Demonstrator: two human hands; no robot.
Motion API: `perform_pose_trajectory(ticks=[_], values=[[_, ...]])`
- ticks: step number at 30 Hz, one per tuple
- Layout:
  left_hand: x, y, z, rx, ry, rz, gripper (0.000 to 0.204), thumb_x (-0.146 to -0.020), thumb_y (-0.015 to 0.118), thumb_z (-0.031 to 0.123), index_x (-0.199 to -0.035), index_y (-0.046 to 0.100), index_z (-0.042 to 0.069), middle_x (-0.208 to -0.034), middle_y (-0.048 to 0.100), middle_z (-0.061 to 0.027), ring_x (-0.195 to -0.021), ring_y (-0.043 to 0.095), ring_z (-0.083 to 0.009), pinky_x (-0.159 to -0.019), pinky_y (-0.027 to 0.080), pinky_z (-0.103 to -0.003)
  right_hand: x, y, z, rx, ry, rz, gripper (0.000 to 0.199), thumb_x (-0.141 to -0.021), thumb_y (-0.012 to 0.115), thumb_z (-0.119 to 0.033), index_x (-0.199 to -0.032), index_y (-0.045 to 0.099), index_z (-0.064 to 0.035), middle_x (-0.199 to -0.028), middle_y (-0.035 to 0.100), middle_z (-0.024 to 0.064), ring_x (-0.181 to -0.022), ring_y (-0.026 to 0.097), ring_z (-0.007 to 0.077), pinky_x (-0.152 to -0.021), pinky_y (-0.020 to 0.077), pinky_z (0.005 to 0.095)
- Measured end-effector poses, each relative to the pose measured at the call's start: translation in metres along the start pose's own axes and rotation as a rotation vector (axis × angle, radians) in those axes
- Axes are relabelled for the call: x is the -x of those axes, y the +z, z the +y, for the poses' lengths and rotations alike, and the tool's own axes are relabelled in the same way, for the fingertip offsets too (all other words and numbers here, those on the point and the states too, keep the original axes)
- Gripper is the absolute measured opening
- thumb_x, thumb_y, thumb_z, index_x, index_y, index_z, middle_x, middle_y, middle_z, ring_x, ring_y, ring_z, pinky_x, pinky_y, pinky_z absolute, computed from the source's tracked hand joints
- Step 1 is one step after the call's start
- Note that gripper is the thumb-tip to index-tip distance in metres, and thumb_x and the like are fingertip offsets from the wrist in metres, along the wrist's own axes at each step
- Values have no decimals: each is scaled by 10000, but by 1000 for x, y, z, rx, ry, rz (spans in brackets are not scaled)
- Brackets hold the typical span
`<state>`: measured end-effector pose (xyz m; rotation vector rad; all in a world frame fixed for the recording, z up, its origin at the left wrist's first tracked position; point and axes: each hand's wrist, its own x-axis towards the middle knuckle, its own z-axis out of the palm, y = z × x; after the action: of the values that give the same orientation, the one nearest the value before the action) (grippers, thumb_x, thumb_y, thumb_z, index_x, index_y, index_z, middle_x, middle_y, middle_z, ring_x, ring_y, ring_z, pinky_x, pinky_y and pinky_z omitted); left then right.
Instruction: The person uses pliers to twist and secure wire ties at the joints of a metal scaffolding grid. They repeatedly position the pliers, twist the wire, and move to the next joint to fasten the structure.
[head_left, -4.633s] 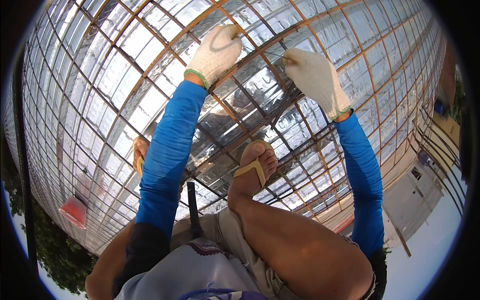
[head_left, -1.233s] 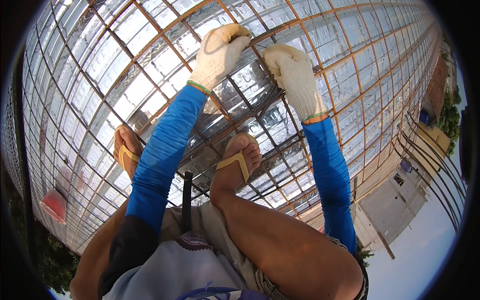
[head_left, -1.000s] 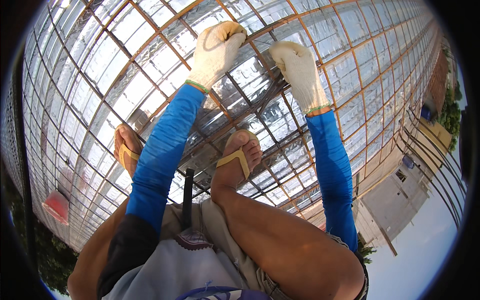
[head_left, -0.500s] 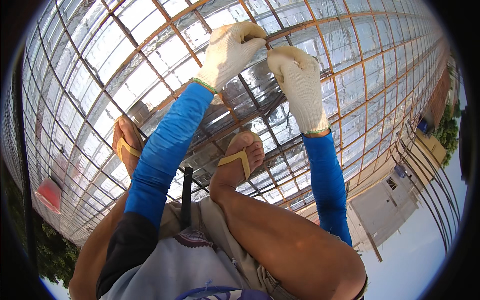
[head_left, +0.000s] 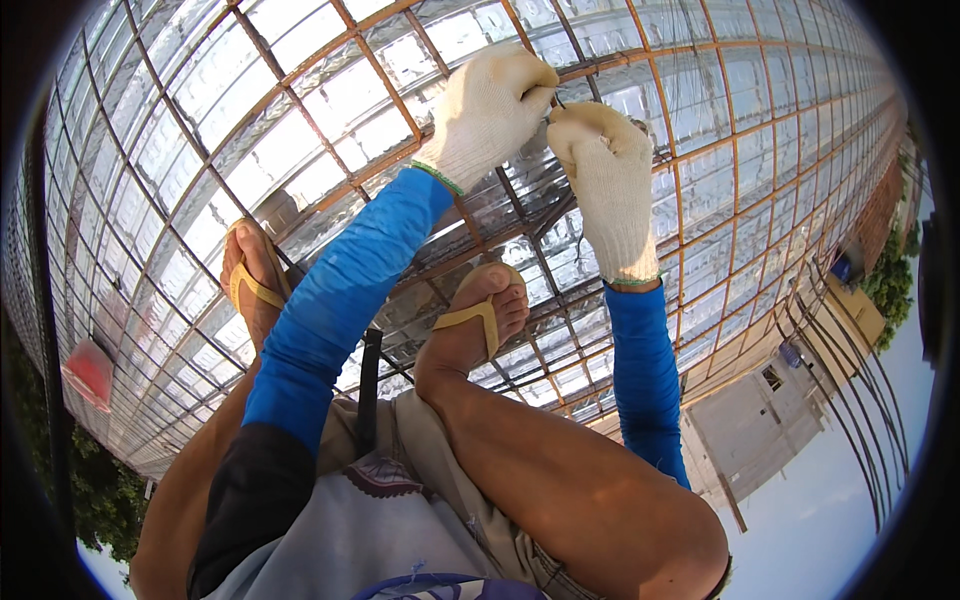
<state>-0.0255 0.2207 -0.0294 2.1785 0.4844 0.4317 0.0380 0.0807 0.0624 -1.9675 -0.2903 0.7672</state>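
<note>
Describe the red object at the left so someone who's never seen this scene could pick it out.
Start from the rusty steel grid filling most of the view and follow it left, past the person's left foot. Lower down, near the left rim, is a small red object. Its solid red sets it apart from the brown bars and silvery sheeting.

The head view looks steeply down from above the wearer's shirt (head_left: 340,530), which sits nearest, past the bare thigh (head_left: 590,490) to the left hand (head_left: 490,105) and right hand (head_left: 605,175) farther off; its fisheye lens bends the steel mesh (head_left: 650,57) outward.
</note>
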Motion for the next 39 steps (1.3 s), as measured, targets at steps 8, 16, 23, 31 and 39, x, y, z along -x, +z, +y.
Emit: perform_pose_trajectory(ticks=[8,16,23,31,39], values=[[5,0,-5,55,23,-4,180,-922,797,154,-1069,823,55,-1075,770,-90,-980,748,-287,-880,611,-405,-14,-3,-4,104,-60,-186,323,-937,739,-208,-1127,766,52,-833,695,44,-694,614,76,-587,483,240],[-3,-10,2,88,-58,-75,294,-1014,731,320,-1123,822,62,-1051,755,-102,-927,742,-279,-820,590,-401,-51,-47,4,536,-446,-104,350,-954,756,-211,-1260,771,-41,-949,775,88,-777,704,156,-704,576,319],[-4,-11,-7,107,-30,-92,341,-1064,662,338,-1157,820,51,-1060,790,-145,-965,768,-312,-873,594,-413,-64,-16,28,735,-596,-38,242,-975,764,-229,-1156,772,-68,-959,796,140,-877,784,294,-770,613,410],[0,-11,-13,158,-100,-69,348,-1044,661,358,-1137,823,64,-1041,802,-151,-935,774,-310,-857,605,-397,-63,-5,34,648,-502,0,168,-925,752,-218,-979,719,-62,-833,723,151,-795,733,359,-712,569,469],[-20,-19,-11,98,-81,-89,390,-1010,619,382,-1103,839,74,-989,813,-154,-888,782,-313,-835,622,-382,-41,26,59,499,-435,260,168,-896,792,-172,-968,707,-46,-862,728,135,-780,742,316,-695,570,430]])
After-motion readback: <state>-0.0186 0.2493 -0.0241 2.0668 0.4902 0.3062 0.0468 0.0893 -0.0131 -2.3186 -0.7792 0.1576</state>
